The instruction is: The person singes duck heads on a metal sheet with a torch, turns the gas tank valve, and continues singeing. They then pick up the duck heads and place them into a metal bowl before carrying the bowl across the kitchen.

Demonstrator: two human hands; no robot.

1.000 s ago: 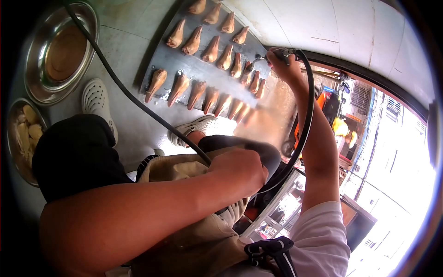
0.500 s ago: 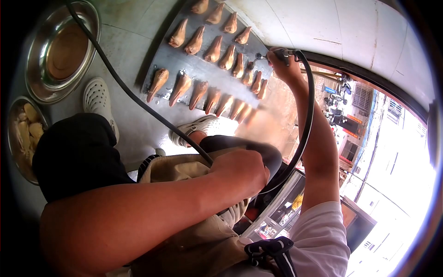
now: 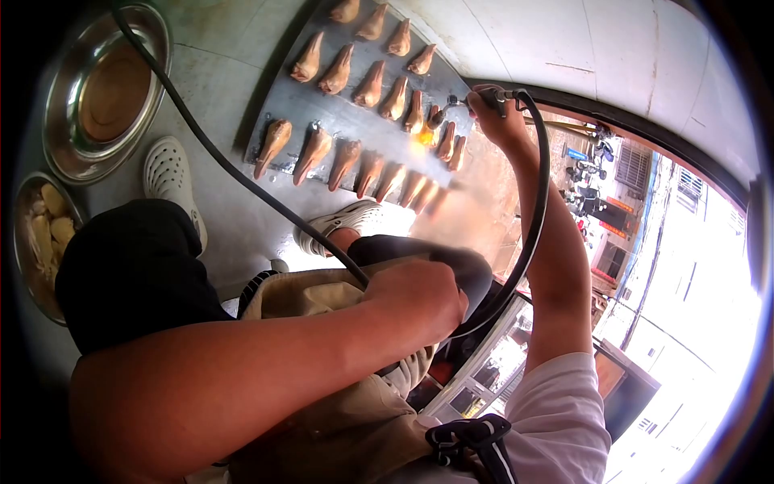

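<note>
My right hand (image 3: 498, 113) is closed around the handle of a gas torch (image 3: 456, 100) whose nozzle points at the lower right rows on a metal sheet (image 3: 282, 101). An orange flame (image 3: 423, 135) glows just below the nozzle, between the pieces. Tapered, skin-on meat pieces (image 3: 370, 84) lie in rows on the sheet, browned in places. Across my lap, my left hand (image 3: 419, 298) makes a fist at the black hose (image 3: 242, 177), which runs in from the upper left. More of the hose loops down from the torch past my right forearm.
Two nested steel basins (image 3: 56, 105) stand at the upper left. Below them is a bowl (image 3: 22, 234) of pale meat pieces. My feet, in pale clogs (image 3: 168, 173), flank the floor near the sheet. A white wall (image 3: 629, 56) and an opening to a street lie to the right.
An orange flame now shows at the meat pieces below the torch nozzle, where none was visible before. Both hands have stayed almost in place.
</note>
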